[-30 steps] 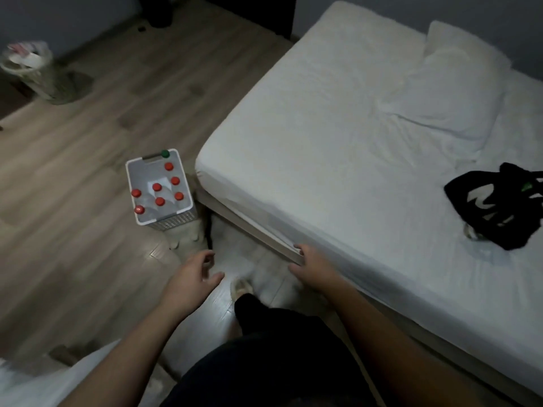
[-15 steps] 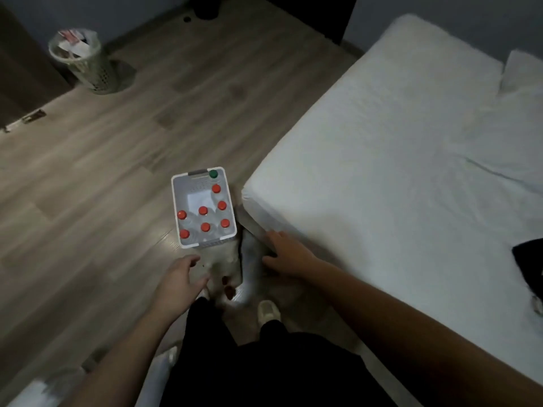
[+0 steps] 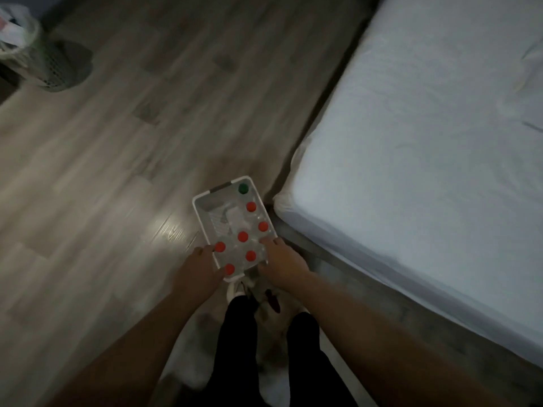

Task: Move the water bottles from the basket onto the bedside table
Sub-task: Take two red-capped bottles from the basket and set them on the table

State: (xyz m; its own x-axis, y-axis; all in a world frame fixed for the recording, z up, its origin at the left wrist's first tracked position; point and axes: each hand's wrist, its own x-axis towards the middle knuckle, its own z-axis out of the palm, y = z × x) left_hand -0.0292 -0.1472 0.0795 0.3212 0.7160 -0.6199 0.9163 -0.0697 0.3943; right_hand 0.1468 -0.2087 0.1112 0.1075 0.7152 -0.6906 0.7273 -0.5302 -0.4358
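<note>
Wooden floor (image 3: 117,171) beside bed (image 3: 426,171); both hands' fingers (image 3: 205,251) loosely spread against basket (image 3: 199,212) sides, grip unclear.

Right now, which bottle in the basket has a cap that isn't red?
The green-capped bottle, in the basket's far corner nearest the bed. The other six visible caps are all red, closer to the hands.

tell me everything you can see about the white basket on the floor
The basket is a white rectangular plastic tub with a grey handle at its far end. It stands upright on the wooden floor beside the bed corner, holding bottles, six with red caps and one green. The left hand and right hand touch its near corners.
</note>
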